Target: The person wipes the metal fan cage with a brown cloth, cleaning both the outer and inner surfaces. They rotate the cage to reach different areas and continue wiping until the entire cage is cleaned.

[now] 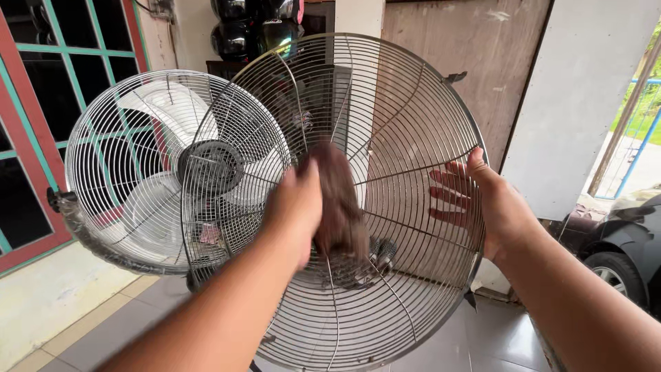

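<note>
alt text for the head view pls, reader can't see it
The left hand presses a brown cloth against a round detached wire fan guard, which the right hand grips at its rim. Behind stands a metal fan with white blades.

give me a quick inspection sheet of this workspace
surface: grey tiled floor, pale strip by the wall
job's things: round detached wire fan guard held upright; brown crumpled cloth pressed on its wires; round metal fan with white blades behind, its grille still on
clutter: nothing seen
grips: left hand clutches the cloth; right hand grips the guard's rim, fingers behind the wires
cables: nothing seen
surroundings: red and teal window frame, brown wooden board, dark car at right
</note>
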